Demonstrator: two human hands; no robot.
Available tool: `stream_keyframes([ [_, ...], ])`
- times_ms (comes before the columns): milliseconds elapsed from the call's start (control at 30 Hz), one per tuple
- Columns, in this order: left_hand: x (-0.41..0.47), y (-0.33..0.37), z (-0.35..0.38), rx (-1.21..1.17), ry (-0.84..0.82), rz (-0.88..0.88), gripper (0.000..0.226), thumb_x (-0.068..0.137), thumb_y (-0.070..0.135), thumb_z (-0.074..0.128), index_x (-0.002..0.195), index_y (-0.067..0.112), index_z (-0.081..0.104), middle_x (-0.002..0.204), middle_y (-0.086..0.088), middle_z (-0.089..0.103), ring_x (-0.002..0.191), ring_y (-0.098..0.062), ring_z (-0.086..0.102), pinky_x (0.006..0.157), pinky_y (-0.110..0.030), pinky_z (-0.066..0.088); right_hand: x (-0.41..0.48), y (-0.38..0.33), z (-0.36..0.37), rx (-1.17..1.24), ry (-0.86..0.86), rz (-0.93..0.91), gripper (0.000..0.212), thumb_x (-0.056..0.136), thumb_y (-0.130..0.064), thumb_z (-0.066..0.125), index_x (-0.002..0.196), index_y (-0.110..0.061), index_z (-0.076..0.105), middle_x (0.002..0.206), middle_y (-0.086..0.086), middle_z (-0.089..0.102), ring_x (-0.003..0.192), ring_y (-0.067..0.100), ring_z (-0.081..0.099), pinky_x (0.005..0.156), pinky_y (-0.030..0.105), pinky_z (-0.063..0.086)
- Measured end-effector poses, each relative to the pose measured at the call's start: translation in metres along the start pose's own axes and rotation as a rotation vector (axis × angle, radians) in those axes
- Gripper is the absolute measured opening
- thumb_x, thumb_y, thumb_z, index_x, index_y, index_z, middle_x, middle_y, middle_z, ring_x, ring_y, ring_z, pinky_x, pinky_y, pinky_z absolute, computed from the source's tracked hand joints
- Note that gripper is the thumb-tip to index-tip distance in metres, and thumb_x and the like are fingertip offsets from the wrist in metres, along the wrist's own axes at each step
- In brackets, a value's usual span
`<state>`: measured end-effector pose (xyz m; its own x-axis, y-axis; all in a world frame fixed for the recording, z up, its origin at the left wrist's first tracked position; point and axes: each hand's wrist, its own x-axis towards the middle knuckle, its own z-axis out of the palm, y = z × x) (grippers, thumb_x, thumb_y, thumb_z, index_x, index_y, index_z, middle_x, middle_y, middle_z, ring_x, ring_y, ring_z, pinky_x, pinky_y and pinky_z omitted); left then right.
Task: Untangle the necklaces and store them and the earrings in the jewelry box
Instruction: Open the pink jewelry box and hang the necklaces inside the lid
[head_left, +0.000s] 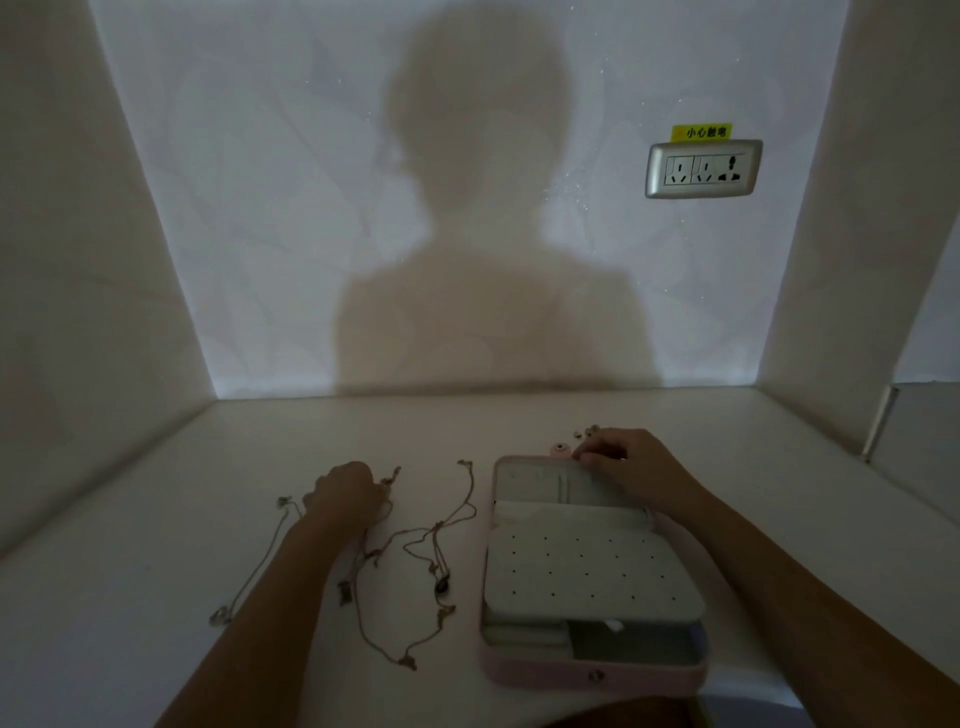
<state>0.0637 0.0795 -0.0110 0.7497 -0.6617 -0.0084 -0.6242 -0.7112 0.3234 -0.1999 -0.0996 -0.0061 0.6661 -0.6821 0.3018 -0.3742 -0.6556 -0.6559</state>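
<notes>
Pink rectangular jewelry box (545, 675) open; right hand (631, 465) pinches its far rim; left hand (345, 491) fisted on tangled chain necklaces (441, 584), grasp unclear.

Dim, flat light comes from behind the person, throwing a broad head-and-shoulders shadow (488, 234) onto the pale back wall (234, 182). The worktop (156, 571) lies in murk, its fine detail soft and grainy. Wide-angle distortion splays the side walls outward. Only the wall socket (704, 169) catches a faint sheen.
</notes>
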Motion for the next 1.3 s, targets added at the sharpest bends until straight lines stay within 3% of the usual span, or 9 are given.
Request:
stream_keyframes([
  [133,0.001,-0.008,-0.011,-0.227,0.023,0.010,0.037,0.098,0.020,0.043,0.105,-0.012,0.059,0.112,-0.025,0.060,0.102,-0.031,0.057,0.084,-0.030,0.041,0.000,-0.001,-0.002,0.007,-0.020,0.019,0.011,0.089,-0.016,0.062,0.093,-0.021,0.072,0.089,-0.004,0.067,0.082,0.008,0.060,0.065,0.010,0.038],
  [233,-0.002,-0.010,-0.021,-0.651,0.020,0.047,0.034,0.098,0.015,0.044,0.083,-0.007,0.065,0.090,-0.020,0.068,0.070,-0.021,0.060,0.075,-0.028,0.045,0.001,-0.006,-0.005,0.019,0.005,0.029,0.013,0.089,-0.018,0.063,0.099,-0.019,0.070,0.098,-0.003,0.069,0.090,0.008,0.062,0.073,0.010,0.042],
  [367,-0.021,-0.001,-0.043,-1.040,-0.153,0.210,0.030,0.098,0.013,0.044,0.069,0.007,0.049,0.064,-0.004,0.050,0.055,-0.014,0.047,0.064,-0.024,0.053,0.004,-0.036,-0.007,0.093,0.002,-0.041,0.019,0.088,-0.019,0.064,0.107,-0.020,0.067,0.104,-0.005,0.068,0.093,0.003,0.063,0.082,0.015,0.048],
  [500,-0.035,0.008,-0.064,-0.962,-0.229,0.422,0.025,0.097,0.017,0.046,0.072,0.014,0.047,0.056,0.007,0.043,0.050,-0.008,0.031,0.046,-0.017,0.029,0.006,-0.083,0.002,0.187,-0.185,-0.123,0.032,0.089,-0.019,0.063,0.121,-0.020,0.060,0.112,-0.008,0.066,0.099,-0.001,0.062,0.087,0.016,0.049],
  [633,-0.052,0.022,-0.082,-0.838,-0.274,0.585,0.026,0.097,0.023,0.047,0.074,0.012,0.053,0.059,0.006,0.043,0.049,-0.005,0.031,0.046,-0.016,0.028,0.014,-0.128,0.024,0.179,-0.406,-0.177,0.047,0.087,-0.024,0.067,0.132,-0.017,0.053,0.126,-0.004,0.061,0.112,0.005,0.057,0.094,0.019,0.044],
  [800,-0.064,0.032,-0.106,-0.825,-0.268,0.654,0.024,0.096,0.020,0.048,0.075,0.011,0.056,0.058,0.004,0.045,0.047,-0.006,0.032,0.044,-0.016,0.027,0.017,-0.147,0.037,0.304,-0.501,-0.187,0.016,0.093,-0.029,0.057,0.098,-0.020,0.070,0.105,-0.001,0.071,0.104,0.017,0.064,0.100,0.037,0.046],
  [1000,-0.066,0.011,-0.115,-0.944,-0.283,0.535,0.024,0.087,0.027,0.055,0.097,0.008,0.067,0.056,0.005,0.041,0.047,-0.007,0.029,0.041,-0.015,0.024,0.014,-0.138,0.001,1.104,-0.462,0.103,0.022,0.094,-0.014,0.046,0.077,-0.006,0.059,0.054,0.001,0.051,0.052,0.014,0.051,0.068,0.030,0.057],
  [1133,-0.067,-0.002,-0.106,-1.079,-0.411,0.443,0.025,0.087,0.028,0.055,0.078,0.006,0.062,0.053,0.004,0.035,0.042,-0.005,0.027,0.038,-0.014,0.023,0.010,-0.119,-0.025,1.217,-0.386,0.142,0.018,0.086,-0.020,0.050,0.076,-0.009,0.059,0.051,-0.003,0.039,0.040,0.007,0.034,0.042,0.018,0.040],
  [1300,-0.053,-0.014,-0.098,-1.619,-0.609,0.442,0.037,0.058,0.037,0.087,0.059,0.019,0.054,0.052,0.007,0.036,0.043,-0.006,0.034,0.041,-0.016,0.034,0.001,-0.095,-0.047,1.232,-0.326,0.183,0.015,0.087,-0.021,0.047,0.082,-0.008,0.054,0.046,-0.005,0.032,0.034,0.003,0.024,0.031,0.014,0.020],
])
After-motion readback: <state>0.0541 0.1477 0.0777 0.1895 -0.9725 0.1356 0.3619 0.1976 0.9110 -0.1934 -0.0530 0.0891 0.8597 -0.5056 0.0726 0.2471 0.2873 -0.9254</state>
